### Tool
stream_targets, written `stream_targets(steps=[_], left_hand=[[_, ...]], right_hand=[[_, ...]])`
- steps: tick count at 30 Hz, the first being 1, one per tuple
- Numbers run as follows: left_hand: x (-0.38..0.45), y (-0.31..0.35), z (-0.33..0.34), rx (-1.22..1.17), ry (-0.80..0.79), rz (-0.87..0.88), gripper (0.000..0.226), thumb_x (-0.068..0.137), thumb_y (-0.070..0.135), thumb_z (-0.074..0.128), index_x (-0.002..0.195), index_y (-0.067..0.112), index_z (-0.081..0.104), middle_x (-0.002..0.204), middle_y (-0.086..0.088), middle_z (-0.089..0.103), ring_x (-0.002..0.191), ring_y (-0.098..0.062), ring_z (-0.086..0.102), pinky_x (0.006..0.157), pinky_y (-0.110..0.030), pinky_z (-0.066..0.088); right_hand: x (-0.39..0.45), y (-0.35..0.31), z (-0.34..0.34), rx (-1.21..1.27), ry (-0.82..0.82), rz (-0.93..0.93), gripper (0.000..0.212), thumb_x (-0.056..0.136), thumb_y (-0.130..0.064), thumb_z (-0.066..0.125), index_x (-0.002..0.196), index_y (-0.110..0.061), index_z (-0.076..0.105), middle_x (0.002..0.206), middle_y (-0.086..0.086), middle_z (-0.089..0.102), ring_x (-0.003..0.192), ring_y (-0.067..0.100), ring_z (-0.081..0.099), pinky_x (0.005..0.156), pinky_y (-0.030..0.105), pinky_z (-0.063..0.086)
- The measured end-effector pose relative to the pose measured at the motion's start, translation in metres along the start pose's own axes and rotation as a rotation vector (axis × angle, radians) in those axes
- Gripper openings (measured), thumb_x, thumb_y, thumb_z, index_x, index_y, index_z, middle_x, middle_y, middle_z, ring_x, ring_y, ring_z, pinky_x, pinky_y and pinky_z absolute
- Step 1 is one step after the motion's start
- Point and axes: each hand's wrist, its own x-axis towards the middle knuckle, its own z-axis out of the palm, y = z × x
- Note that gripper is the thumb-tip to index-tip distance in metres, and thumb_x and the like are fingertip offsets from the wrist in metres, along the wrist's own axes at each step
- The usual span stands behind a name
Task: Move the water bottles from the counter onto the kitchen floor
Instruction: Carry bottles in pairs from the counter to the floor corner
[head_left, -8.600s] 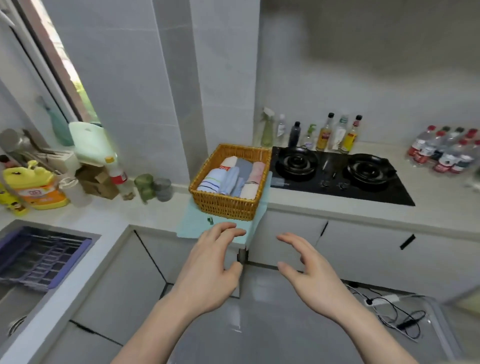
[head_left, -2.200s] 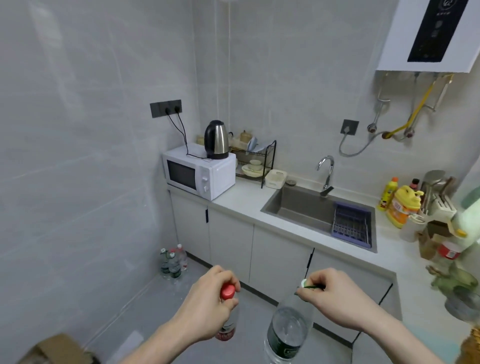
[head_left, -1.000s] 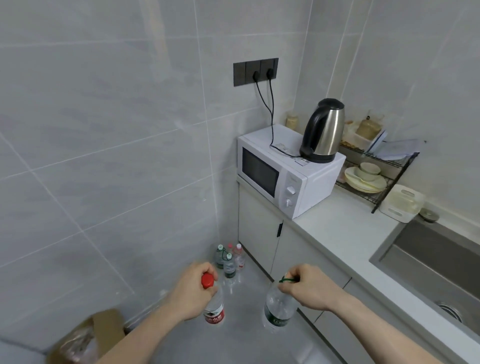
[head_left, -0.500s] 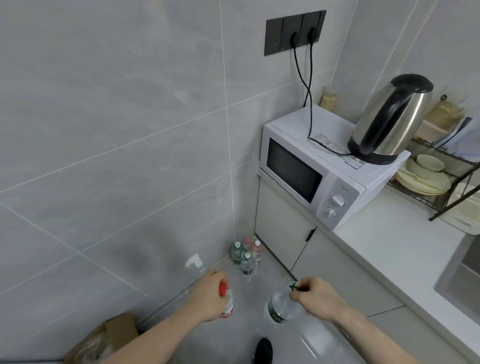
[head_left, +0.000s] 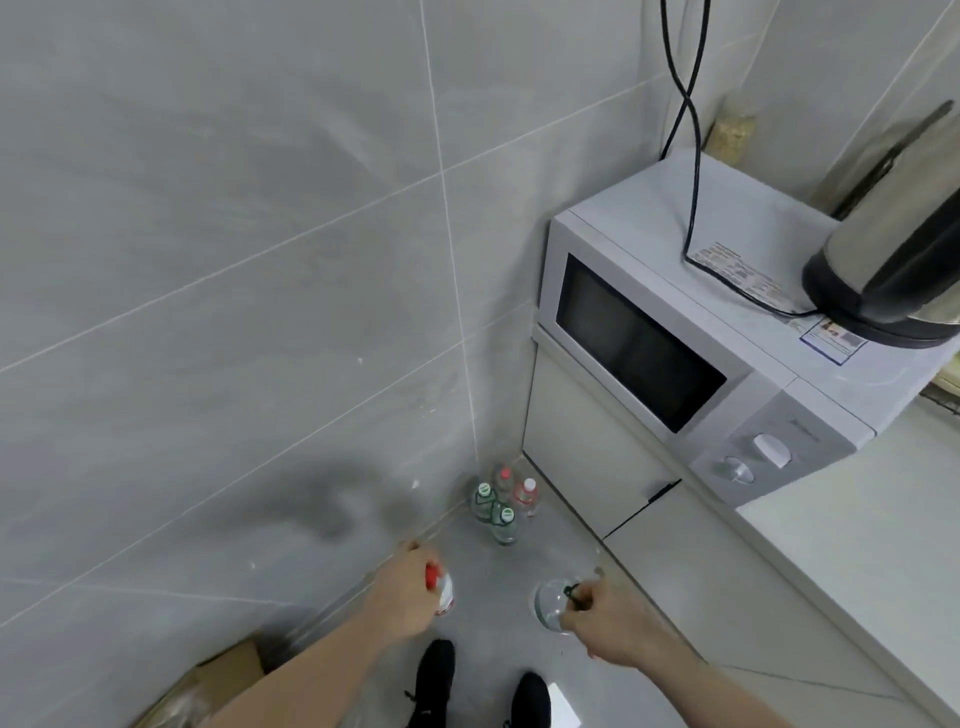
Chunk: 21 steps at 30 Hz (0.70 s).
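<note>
Head view: left hand (head_left: 402, 603) grips red-capped bottle (head_left: 441, 590) by its neck; right hand (head_left: 605, 618) pinches clear green-capped bottle (head_left: 550, 605) at the cap, both low over floor (head_left: 493, 587). Four bottles (head_left: 501, 504) stand in the corner.

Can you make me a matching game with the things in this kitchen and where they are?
Things:
1. kettle
2. red-capped bottle
3. green-capped bottle
4. microwave

Places:
A. in the right hand
B. on the counter
C. on top of the microwave
D. in the left hand

Pairs: 1-C, 2-D, 3-A, 4-B
</note>
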Motion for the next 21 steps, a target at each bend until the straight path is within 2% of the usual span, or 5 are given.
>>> stream_targets(steps=[3,7,10,15,21], left_hand=[[0.050,-0.012,0.014,0.054,-0.032,-0.009,0.009,0.089,0.019,0.059,0.097,0.023,0.061,0.107,0.001,0.053,0.088,-0.015,0.061,0.085,-0.022,0.048],[0.112,-0.029,0.050,0.087,-0.087,0.013,0.024,0.088,0.008,0.050,0.081,0.030,0.052,0.108,0.002,0.047,0.072,-0.010,0.048,0.076,-0.023,0.042],[0.164,-0.056,0.084,0.147,-0.100,-0.011,0.015,0.093,0.013,0.050,0.101,0.020,0.061,0.121,-0.002,0.044,0.076,-0.020,0.050,0.073,-0.028,0.041],[0.250,-0.095,0.142,0.178,-0.133,-0.023,0.018,0.093,0.014,0.048,0.104,0.023,0.060,0.121,0.000,0.047,0.094,-0.025,0.063,0.073,-0.031,0.042],[0.337,-0.153,0.216,0.204,-0.167,0.043,0.021,0.098,0.014,0.045,0.112,0.024,0.058,0.125,0.003,0.046,0.098,-0.022,0.065,0.077,-0.026,0.044]], right_hand=[[0.051,0.008,0.014,0.046,-0.009,0.052,0.022,0.073,-0.030,0.060,0.059,-0.019,0.048,0.056,-0.004,0.056,0.052,0.013,0.054,0.056,0.024,0.044],[0.109,0.026,0.036,0.073,0.007,0.092,0.015,0.073,-0.029,0.057,0.068,-0.016,0.050,0.072,-0.002,0.060,0.062,0.012,0.050,0.060,0.024,0.041],[0.164,0.039,0.065,0.110,-0.025,0.140,0.013,0.073,-0.030,0.056,0.074,-0.018,0.053,0.081,0.001,0.065,0.066,0.011,0.053,0.062,0.020,0.041],[0.253,0.046,0.104,0.142,-0.017,0.138,0.014,0.075,-0.030,0.057,0.067,-0.024,0.047,0.082,0.001,0.066,0.066,0.010,0.052,0.062,0.017,0.040],[0.344,0.053,0.155,0.167,-0.040,0.150,0.019,0.078,-0.030,0.051,0.060,-0.026,0.045,0.067,-0.006,0.052,0.060,0.011,0.045,0.056,0.021,0.035]])
